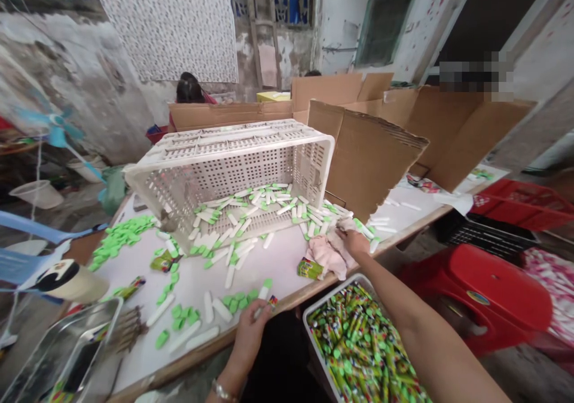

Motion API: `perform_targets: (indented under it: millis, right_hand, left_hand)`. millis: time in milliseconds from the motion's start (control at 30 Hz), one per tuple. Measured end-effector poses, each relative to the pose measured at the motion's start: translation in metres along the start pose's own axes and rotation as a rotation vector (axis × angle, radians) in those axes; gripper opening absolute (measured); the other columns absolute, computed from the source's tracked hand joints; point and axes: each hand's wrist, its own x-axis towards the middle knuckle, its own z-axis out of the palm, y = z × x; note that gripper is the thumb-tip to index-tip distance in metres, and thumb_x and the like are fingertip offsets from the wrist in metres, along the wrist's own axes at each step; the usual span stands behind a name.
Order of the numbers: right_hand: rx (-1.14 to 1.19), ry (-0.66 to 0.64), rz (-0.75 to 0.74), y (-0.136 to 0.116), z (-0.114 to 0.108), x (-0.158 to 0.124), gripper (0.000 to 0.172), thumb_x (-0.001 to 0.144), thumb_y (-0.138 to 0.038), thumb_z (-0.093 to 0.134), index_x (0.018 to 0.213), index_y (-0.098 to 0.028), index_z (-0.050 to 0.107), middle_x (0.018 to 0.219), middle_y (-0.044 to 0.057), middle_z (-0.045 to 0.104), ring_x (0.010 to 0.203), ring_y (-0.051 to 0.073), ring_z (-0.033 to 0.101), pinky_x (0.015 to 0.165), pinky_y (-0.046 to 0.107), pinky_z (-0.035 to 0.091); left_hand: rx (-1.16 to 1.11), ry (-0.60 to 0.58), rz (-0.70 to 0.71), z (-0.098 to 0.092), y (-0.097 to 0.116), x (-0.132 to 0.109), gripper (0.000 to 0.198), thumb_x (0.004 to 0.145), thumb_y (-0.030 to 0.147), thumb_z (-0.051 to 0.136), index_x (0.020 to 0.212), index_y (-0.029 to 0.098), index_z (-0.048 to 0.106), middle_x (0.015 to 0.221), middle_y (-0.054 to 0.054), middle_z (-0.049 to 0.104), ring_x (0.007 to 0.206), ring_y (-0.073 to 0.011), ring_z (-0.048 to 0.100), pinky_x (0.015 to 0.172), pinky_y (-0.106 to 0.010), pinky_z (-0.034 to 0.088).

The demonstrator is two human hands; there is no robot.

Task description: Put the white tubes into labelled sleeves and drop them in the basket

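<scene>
My left hand point(251, 331) rests at the table's near edge with its fingers closed on a white tube point(264, 300) that has a green cap and a coloured label. My right hand point(354, 240) reaches far across the table to the pile of white tubes point(251, 211) spilling from a white crate tipped on its side point(233, 164). Its fingers curl over tubes at the pile's right end, next to a pink cloth point(327, 253). Loose green caps point(117, 238) lie at the left of the white table point(278, 259).
A tray of finished green-labelled tubes point(363, 343) sits below the table edge by my right arm. Cardboard boxes point(372, 152) stand behind the crate. Red plastic stools point(493, 289) are at the right, a metal tray point(58, 355) at the near left. A person sits behind the boxes.
</scene>
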Motion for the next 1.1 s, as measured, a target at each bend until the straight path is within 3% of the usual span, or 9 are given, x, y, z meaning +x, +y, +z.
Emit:
perform_targets:
  millis: [100,200,300,433,500,700,833,967,1100]
  right_hand:
    - [0.097,0.096,-0.016,-0.012,-0.015,-0.008,0.039,0.079,-0.046,0.043,0.097,-0.016,0.060,0.088,0.021,0.064,0.089,0.035,0.057,0.072,0.044,0.041]
    - [0.216,0.060,-0.157,-0.031,-0.021,-0.040,0.038,0.081,-0.045,0.038,0.083,-0.017,0.063,0.078,0.015,0.065,0.078,0.028,0.059,0.068,0.038,0.042]
    - [0.325,-0.137,-0.331,-0.050,-0.015,-0.093,0.039,0.077,-0.051,0.045,0.062,-0.018,0.061,0.057,0.005,0.061,0.057,0.019,0.057,0.056,0.030,0.042]
    - [0.649,-0.484,-0.485,-0.059,-0.005,-0.162,0.034,0.073,-0.049,0.053,0.076,-0.018,0.065,0.060,0.001,0.061,0.057,0.016,0.055,0.054,0.027,0.041]
    - [0.797,-0.528,-0.473,-0.059,-0.002,-0.183,0.030,0.067,-0.045,0.062,0.079,-0.018,0.065,0.067,0.001,0.063,0.063,0.017,0.056,0.059,0.027,0.043]
    - [0.891,-0.410,-0.360,-0.053,-0.002,-0.205,0.027,0.056,-0.041,0.072,0.054,-0.019,0.056,0.050,-0.002,0.052,0.049,0.013,0.045,0.051,0.026,0.039]
    - [0.865,-0.308,-0.376,-0.044,-0.007,-0.210,0.027,0.060,-0.042,0.069,0.053,-0.019,0.057,0.053,0.000,0.055,0.052,0.015,0.047,0.054,0.028,0.039]
    - [0.831,-0.238,-0.394,-0.034,-0.013,-0.211,0.024,0.064,-0.041,0.064,0.055,-0.019,0.060,0.057,0.001,0.059,0.055,0.017,0.050,0.058,0.029,0.041]
    - [0.800,-0.237,-0.397,-0.025,-0.018,-0.210,0.024,0.070,-0.040,0.058,0.059,-0.020,0.062,0.058,0.000,0.060,0.057,0.017,0.050,0.058,0.028,0.040]
  left_hand:
    - [-0.029,-0.023,0.021,0.006,0.004,0.001,0.033,0.069,0.049,0.055,0.065,0.017,0.058,0.052,0.002,0.050,0.061,-0.0157,0.049,0.056,-0.023,0.036]
    - [-0.057,-0.052,0.044,0.013,0.012,0.003,0.031,0.069,0.047,0.055,0.066,0.016,0.059,0.052,0.002,0.051,0.061,-0.0154,0.050,0.057,-0.023,0.037]
    - [-0.076,-0.092,0.056,0.021,0.023,0.003,0.030,0.070,0.045,0.056,0.067,0.016,0.059,0.052,0.002,0.052,0.060,-0.0145,0.050,0.056,-0.023,0.037]
    - [-0.118,-0.122,0.057,0.031,0.037,0.001,0.027,0.071,0.042,0.055,0.070,0.015,0.058,0.051,0.004,0.049,0.057,-0.0119,0.047,0.055,-0.021,0.036]
    - [-0.140,-0.143,0.060,0.034,0.042,-0.002,0.024,0.072,0.039,0.054,0.070,0.015,0.057,0.050,0.005,0.047,0.055,-0.0105,0.045,0.054,-0.020,0.035]
    - [-0.175,-0.216,0.053,0.041,0.048,-0.012,0.021,0.073,0.035,0.053,0.068,0.015,0.055,0.049,0.006,0.043,0.050,-0.0078,0.040,0.050,-0.019,0.033]
    - [-0.161,-0.281,0.063,0.042,0.047,-0.017,0.027,0.077,0.039,0.048,0.077,0.014,0.057,0.051,0.005,0.043,0.046,-0.0074,0.037,0.046,-0.019,0.031]
    - [-0.137,-0.246,0.124,0.038,0.043,-0.021,0.033,0.079,0.037,0.046,0.106,0.019,0.048,0.062,0.004,0.047,0.047,-0.0078,0.038,0.045,-0.020,0.031]
    - [-0.073,-0.195,0.141,0.033,0.038,-0.020,0.023,0.081,0.033,0.043,0.100,0.021,0.043,0.062,0.007,0.042,0.047,-0.0073,0.037,0.048,-0.019,0.032]
